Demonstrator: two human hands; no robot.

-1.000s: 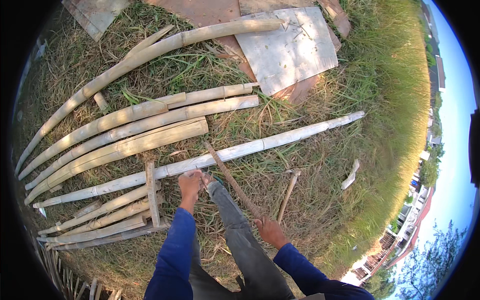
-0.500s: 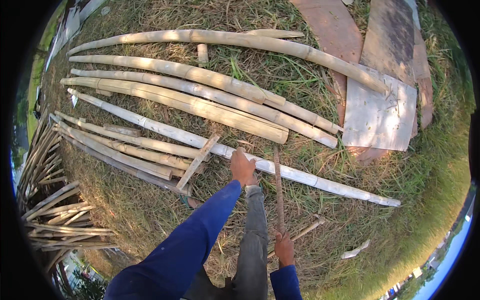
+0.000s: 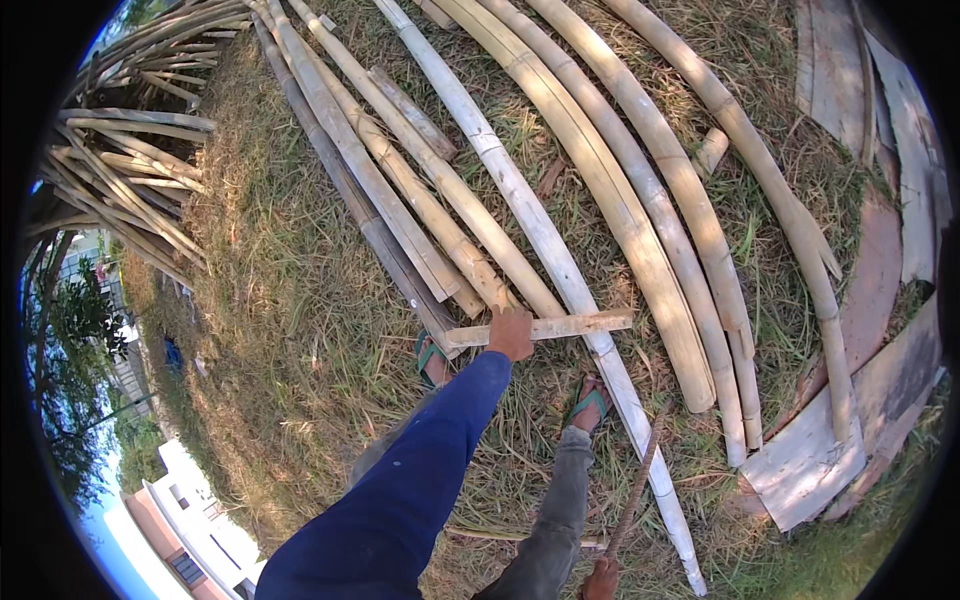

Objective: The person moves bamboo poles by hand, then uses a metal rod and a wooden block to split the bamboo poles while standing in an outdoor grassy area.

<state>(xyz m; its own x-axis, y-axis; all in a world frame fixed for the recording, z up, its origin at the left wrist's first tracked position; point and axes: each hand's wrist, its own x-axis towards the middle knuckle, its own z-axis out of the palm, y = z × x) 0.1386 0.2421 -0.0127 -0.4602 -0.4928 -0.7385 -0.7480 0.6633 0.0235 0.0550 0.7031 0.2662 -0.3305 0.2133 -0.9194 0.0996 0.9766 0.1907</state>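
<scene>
My left hand is closed around a short flat piece of wood. This wood lies crosswise over the pale whitish bamboo pole and reaches to the ends of the bamboo poles on the left. Low in the picture, my right hand is closed on a long, thin, brown, rusty-looking bar. The bar slants up and right, its far end overlapping the whitish pole in view; whether they touch I cannot tell. The lower edge cuts off part of my right hand.
Split and whole bamboo poles lie on dry grass to the right, beside flat sheets. My sandalled feet stand near the whitish pole. A heap of bamboo is at the far left. A short log lies between poles.
My left hand has left the whitish pole and now grips the short piece of wood. The view has turned, so the poles run more steeply. My right hand still holds the bar.
</scene>
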